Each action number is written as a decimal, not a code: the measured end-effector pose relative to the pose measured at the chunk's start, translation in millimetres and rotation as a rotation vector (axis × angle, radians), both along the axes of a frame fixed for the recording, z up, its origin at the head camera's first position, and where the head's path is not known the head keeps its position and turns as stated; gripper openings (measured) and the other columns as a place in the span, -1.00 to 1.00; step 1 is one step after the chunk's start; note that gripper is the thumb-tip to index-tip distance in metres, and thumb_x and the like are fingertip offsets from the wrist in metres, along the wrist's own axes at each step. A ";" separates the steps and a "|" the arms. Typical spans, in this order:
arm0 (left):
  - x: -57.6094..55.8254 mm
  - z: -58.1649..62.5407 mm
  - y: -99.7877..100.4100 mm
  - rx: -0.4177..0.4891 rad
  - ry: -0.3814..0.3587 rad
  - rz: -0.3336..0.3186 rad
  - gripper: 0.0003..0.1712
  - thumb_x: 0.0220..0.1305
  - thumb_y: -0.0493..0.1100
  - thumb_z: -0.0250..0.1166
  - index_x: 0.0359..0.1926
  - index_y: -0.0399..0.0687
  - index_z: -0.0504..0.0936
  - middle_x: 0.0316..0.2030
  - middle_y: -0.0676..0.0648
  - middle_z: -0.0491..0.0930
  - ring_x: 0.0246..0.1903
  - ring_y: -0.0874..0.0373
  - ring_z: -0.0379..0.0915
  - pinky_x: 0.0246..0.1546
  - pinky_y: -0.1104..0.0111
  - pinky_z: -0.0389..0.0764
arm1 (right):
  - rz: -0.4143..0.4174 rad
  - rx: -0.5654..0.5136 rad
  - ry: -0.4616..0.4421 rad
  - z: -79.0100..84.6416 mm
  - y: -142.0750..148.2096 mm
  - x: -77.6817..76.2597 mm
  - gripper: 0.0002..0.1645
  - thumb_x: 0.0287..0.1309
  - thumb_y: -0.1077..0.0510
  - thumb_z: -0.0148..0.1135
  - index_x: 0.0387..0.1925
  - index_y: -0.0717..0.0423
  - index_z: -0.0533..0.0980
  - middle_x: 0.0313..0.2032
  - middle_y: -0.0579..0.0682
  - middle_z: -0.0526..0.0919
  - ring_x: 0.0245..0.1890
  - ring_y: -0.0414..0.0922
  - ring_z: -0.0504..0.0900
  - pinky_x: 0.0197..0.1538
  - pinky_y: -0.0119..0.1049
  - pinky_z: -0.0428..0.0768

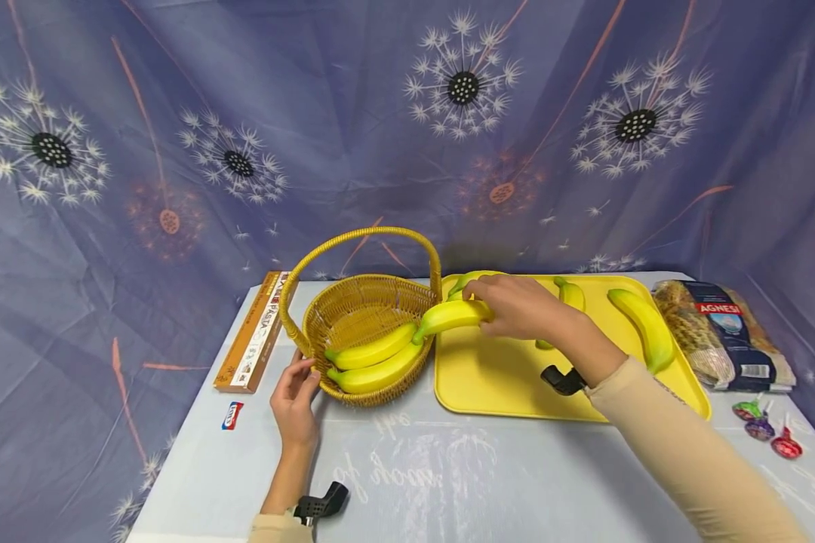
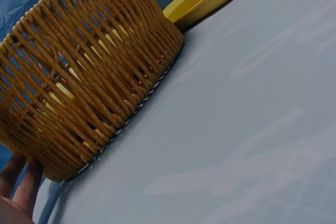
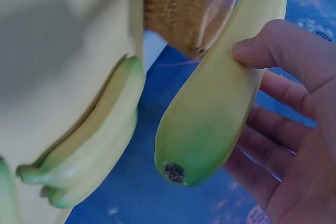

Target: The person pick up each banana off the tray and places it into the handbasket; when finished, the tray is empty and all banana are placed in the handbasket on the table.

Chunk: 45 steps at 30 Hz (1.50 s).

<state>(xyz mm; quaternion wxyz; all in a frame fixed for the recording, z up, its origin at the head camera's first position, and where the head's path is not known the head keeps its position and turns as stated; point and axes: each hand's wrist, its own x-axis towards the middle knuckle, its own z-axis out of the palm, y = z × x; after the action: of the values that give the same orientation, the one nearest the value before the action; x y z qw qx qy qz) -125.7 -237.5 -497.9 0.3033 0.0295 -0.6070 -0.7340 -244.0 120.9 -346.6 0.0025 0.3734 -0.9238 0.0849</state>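
Observation:
My right hand [image 1: 516, 305] pinches a yellow banana [image 1: 451, 317] between thumb and fingers. In the head view that banana's green tip reaches over the right rim of a wicker basket [image 1: 367, 283] with an arched handle. Two bananas [image 1: 373, 347] lie side by side inside it, toward the front. At the basket's left side is my left hand [image 1: 295, 400]; the left wrist view shows its extended fingers [image 2: 27, 187] touching the woven wall low down. Under my right arm a yellow tray [image 1: 502, 385] carries more bananas [image 1: 641, 324], some partly hidden by the right hand.
Left of the basket lies a long pasta box [image 1: 254, 332], with a small red, white and blue packet [image 1: 232, 415] in front. An Agnesi pasta bag [image 1: 723, 335] sits right of the tray, near several wrapped lollipops [image 1: 761, 428]. A dandelion-print curtain [image 1: 353, 151] hangs behind the table.

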 end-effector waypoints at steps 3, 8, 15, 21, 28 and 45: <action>2.0 1.8 0.0 -0.001 0.004 -0.006 -0.76 0.25 -0.51 0.15 -0.07 -0.62 0.48 0.24 -0.32 0.36 0.19 -0.01 0.38 0.07 0.39 0.47 | 0.026 -0.017 0.010 2.8 -10.3 3.4 -0.46 -0.12 0.10 0.33 0.01 -0.10 0.50 -0.24 -0.18 0.49 -0.42 -0.16 0.39 -0.46 -0.25 0.36; 7.0 13.7 4.4 0.002 0.020 -0.032 -0.76 0.24 -0.54 0.13 -0.08 -0.68 0.45 0.25 -0.38 0.33 0.19 -0.03 0.38 0.05 0.39 0.49 | 0.061 -0.029 0.030 6.6 -25.7 6.8 -0.46 -0.10 0.10 0.30 0.03 -0.10 0.51 -0.28 -0.19 0.48 -0.46 -0.17 0.38 -0.46 -0.25 0.35; 10.7 21.9 6.4 -0.035 0.021 -0.018 -0.76 0.25 -0.52 0.14 -0.09 -0.67 0.46 0.24 -0.38 0.34 0.21 -0.03 0.35 0.05 0.40 0.48 | 0.117 -0.012 0.034 13.4 -53.8 5.3 -0.45 -0.01 0.08 0.29 0.10 -0.08 0.49 -0.16 -0.16 0.53 -0.46 -0.18 0.40 -0.46 -0.26 0.37; 11.2 19.2 5.4 -0.031 0.022 -0.008 -0.77 0.23 -0.54 0.13 -0.10 -0.69 0.46 0.23 -0.38 0.35 0.22 0.02 0.34 0.07 0.40 0.47 | 0.119 0.022 0.007 12.3 -83.1 0.5 -0.39 0.07 -0.01 0.29 0.21 -0.07 0.46 -0.05 -0.09 0.54 -0.47 -0.15 0.41 -0.47 -0.23 0.37; 9.7 22.1 8.2 -0.051 0.004 -0.009 -0.76 0.25 -0.52 0.14 -0.09 -0.67 0.47 0.25 -0.39 0.33 0.21 0.02 0.37 0.03 0.42 0.49 | 0.112 0.064 -0.006 12.1 -113.5 -14.0 -0.40 0.06 -0.04 0.31 0.18 -0.09 0.48 -0.09 -0.12 0.54 -0.45 -0.19 0.45 -0.50 -0.28 0.41; -1.0 -1.9 1.0 -0.007 -0.007 0.018 -0.77 0.25 -0.49 0.16 -0.09 -0.60 0.51 0.25 -0.27 0.38 0.23 -0.01 0.34 0.09 0.38 0.46 | 0.121 0.190 -0.085 6.7 -172.4 -40.0 -0.71 0.19 0.16 0.23 -0.04 -0.08 0.57 -0.22 -0.11 0.56 -0.26 -0.15 0.49 -0.28 -0.26 0.45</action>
<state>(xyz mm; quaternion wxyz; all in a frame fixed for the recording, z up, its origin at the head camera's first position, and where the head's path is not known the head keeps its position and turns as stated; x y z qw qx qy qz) -126.7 -236.5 -499.8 0.3078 0.0365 -0.6102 -0.7291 -284.0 -51.5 -339.8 -0.0775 0.4233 -0.9026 0.0127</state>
